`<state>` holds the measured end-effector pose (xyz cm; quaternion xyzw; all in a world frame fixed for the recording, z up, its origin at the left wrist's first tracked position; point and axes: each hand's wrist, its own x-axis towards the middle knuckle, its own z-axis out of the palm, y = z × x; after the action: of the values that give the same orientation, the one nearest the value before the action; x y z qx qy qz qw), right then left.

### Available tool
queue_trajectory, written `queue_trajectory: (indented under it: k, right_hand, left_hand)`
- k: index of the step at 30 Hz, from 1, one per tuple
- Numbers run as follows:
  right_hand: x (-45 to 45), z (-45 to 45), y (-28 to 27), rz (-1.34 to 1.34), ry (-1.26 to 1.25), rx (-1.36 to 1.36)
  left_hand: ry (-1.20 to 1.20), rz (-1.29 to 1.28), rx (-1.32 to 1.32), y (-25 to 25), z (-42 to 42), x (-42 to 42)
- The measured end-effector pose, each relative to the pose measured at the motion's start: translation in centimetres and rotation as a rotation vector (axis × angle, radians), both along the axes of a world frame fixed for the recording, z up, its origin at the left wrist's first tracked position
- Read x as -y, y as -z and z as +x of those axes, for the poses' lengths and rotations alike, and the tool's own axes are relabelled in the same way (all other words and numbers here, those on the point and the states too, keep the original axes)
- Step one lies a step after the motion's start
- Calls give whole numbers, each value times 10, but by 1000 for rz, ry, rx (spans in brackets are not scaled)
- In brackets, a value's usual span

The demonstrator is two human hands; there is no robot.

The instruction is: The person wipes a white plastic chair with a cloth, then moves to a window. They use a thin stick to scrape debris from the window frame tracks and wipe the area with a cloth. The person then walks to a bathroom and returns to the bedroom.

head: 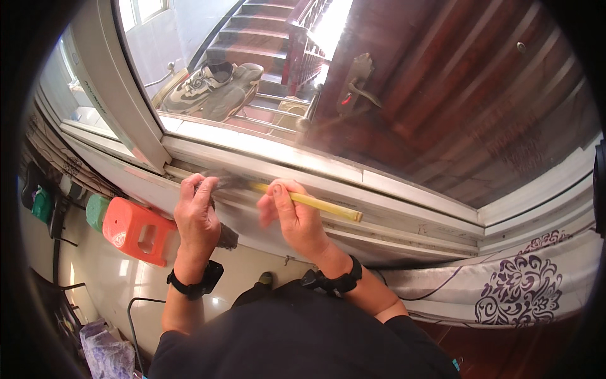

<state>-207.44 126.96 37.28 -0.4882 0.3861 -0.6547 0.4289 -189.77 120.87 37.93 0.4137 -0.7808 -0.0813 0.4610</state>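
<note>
My left hand (197, 219) grips a dark, wet-looking cloth (228, 237), whose lower part hangs beside the palm; the fingers are over the window track. A yellow stick (326, 203), perhaps bamboo, is pinched between the thumb and fingers of my right hand (298, 213). Its right end points down and outward. The stick's left end meets a blurred dark mass (232, 181) near my left fingertips; whether this is bristles or part of the cloth I cannot tell. Both hands are above the white sliding-window track (402, 232).
A window pane stands ahead, with shoes (208, 90) on a metal rack and a dark red door (426, 94) behind it. A patterned curtain (516, 289) hangs at the right. An orange plastic stool (128, 227) and a green one (96, 211) stand at the left.
</note>
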Motion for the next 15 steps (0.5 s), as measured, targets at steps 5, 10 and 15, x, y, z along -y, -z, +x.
queue_trajectory:
  k: [5, 10, 15]
  right_hand:
    - [-26, -9, -23, -33, 113, -187]
    - [-72, -42, -32, -37, 84, -172]
    - [-116, -77, -25, 10, 104, -102]
  left_hand:
    - [-40, -249, 2, -16, -1, -13]
    - [-91, -241, -24, -41, 7, -40]
    - [53, 58, -309, -50, 40, -70]
